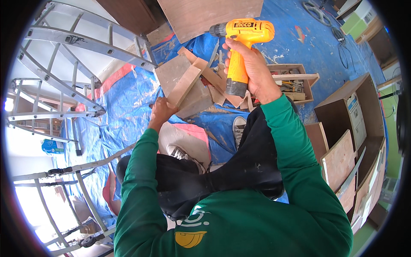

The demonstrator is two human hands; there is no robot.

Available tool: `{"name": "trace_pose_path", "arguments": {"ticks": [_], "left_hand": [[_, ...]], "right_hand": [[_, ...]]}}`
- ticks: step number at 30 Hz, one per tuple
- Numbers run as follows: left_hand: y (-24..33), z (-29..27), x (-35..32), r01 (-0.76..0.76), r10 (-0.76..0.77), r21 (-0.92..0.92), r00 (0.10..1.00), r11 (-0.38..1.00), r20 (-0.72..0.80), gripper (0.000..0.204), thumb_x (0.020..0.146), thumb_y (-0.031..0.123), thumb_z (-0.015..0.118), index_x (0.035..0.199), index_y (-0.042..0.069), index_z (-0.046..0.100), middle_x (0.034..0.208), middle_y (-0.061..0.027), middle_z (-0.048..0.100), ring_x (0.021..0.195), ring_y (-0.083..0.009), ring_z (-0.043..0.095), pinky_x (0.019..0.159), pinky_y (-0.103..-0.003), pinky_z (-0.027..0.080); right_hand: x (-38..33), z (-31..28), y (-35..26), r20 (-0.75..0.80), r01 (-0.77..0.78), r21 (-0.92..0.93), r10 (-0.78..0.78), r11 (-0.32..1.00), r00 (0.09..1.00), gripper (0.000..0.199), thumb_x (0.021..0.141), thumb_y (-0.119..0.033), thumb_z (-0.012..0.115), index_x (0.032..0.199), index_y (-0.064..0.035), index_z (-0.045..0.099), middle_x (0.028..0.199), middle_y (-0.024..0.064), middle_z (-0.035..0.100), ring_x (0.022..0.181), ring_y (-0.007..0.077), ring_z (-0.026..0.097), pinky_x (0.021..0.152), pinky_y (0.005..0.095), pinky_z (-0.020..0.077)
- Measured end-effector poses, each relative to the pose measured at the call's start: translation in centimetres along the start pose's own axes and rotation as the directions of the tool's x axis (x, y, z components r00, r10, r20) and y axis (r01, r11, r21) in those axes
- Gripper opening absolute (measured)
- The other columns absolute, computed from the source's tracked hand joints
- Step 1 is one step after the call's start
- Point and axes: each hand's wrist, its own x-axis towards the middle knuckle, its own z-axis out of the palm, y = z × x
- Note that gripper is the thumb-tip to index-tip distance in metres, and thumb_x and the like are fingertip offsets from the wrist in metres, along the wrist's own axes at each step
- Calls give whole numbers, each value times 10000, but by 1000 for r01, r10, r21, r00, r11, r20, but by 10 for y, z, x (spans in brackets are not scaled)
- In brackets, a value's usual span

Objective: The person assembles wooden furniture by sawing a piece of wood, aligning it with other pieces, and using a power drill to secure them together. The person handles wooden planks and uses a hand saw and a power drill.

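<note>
My right hand (258,73) is wrapped around the grip of a yellow and black cordless drill (238,64). The drill is raised, and its chuck points left. On the other side, my left hand (162,110) grips the near end of a narrow wooden strip (186,87). That strip slants up and to the right across a flat brown board (195,100). Several offcuts of wood (218,83) lie beside the board, below the drill. The underside of my left fingers is partly hidden.
Aluminium ladders (81,40) stand along the left. Blue sheeting (282,25) covers the floor. A wooden drawer with tools (299,70) sits beyond my right knee. A large panel (205,15) is at the far side, and an open cabinet box (336,105) stands right beside leaning boards.
</note>
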Motion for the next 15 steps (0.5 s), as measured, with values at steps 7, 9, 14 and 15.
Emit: {"name": "trace_pose_path", "arguments": {"ticks": [7, 9, 14, 15], "left_hand": [[5, -5, 3, -14, 15, -23, 998, 1000, 62, 708, 748, 473, 871, 1207, -50, 740, 1243, -264, 705, 1193, -430, 690, 1049, -521, 563], [-11, 4, 3, -27, 27, -6, 1000, 1000, 8, 713, 747, 477, 873, 1225, -34, 737, 1247, -265, 705, 1199, -430, 685, 1056, -529, 557], [-8, 4, 3, -19, 30, -152, 997, 988, 73, 805, 750, 487, 883, 1305, -65, 693, 1296, -291, 686, 1284, -444, 653, 1105, -521, 530], [-8, 2, 3, -7, 26, -191, 995, 981, 95, 828, 752, 486, 885, 1327, -73, 680, 1312, -297, 680, 1304, -447, 644, 1117, -518, 524]], "right_hand": [[3, 1, 6, -14, -12, -7, 12, 1000, 1000, 410, 940, -353, 883, 1184, -78, 700, 938, 10, 653, 752, 139, 673, 663, 350, 622], [5, 5, 9, 0, -34, -32, 34, 999, 999, 401, 940, -342, 880, 1178, -76, 698, 929, 14, 654, 750, 143, 675, 662, 353, 620], [1, 3, 6, 48, -68, -228, 81, 971, 996, 381, 940, -301, 869, 1182, -63, 696, 943, 28, 669, 744, 156, 680, 662, 349, 603], [-2, 4, 6, 83, -54, -263, 78, 963, 993, 371, 940, -285, 863, 1184, -59, 696, 951, 32, 676, 743, 158, 681, 662, 346, 598]]}}
